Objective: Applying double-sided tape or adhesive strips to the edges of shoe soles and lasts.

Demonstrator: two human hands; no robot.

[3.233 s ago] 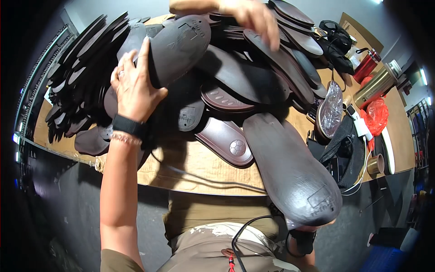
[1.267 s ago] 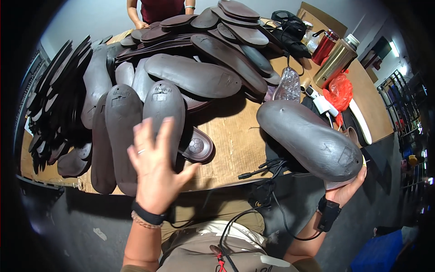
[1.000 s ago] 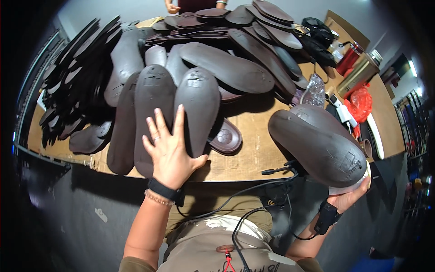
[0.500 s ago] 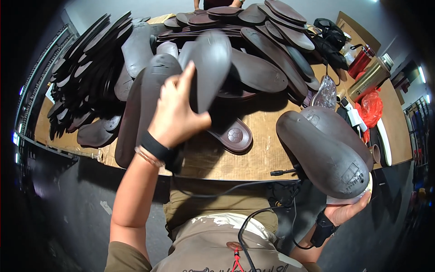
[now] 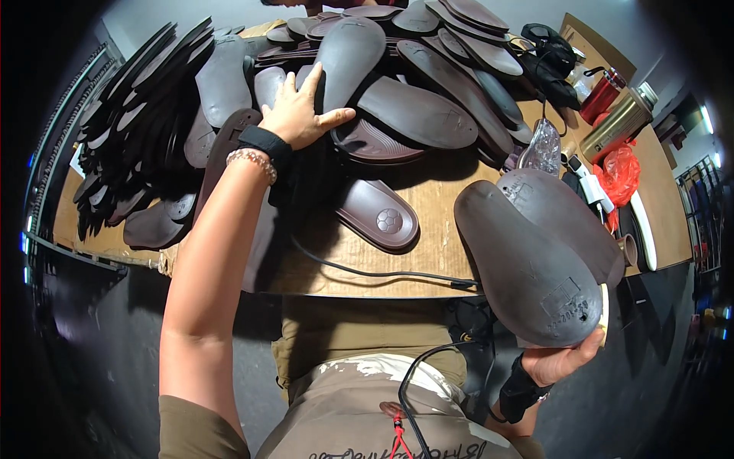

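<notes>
My left hand (image 5: 300, 113) reaches over the pile with fingers spread and thumb out. Its fingertips are at the edge of a dark grey-brown shoe sole (image 5: 353, 55), which lies on other soles; whether they touch it is hard to tell. At the right, my right hand (image 5: 564, 362) grips the near end of a dark brown sole (image 5: 527, 264), smooth side up with a small hole. A pale edge shows between that sole and my fingers. Another sole (image 5: 569, 214) lies partly beneath it. Between my hands, a sole with a ball emblem (image 5: 380, 216) rests on the cardboard.
Stacked dark soles (image 5: 138, 122) lean at the left, with more soles (image 5: 436, 69) heaped at the back. To the right are a red flask (image 5: 602, 96), a gold flask (image 5: 619, 122) and a red plastic bag (image 5: 618, 180). A black cable (image 5: 367, 271) crosses the table's front.
My left hand has moved away from me, and the sole beside it now lies farther back on the pile. My right hand still holds its sole, shifted slightly left and tilted.
</notes>
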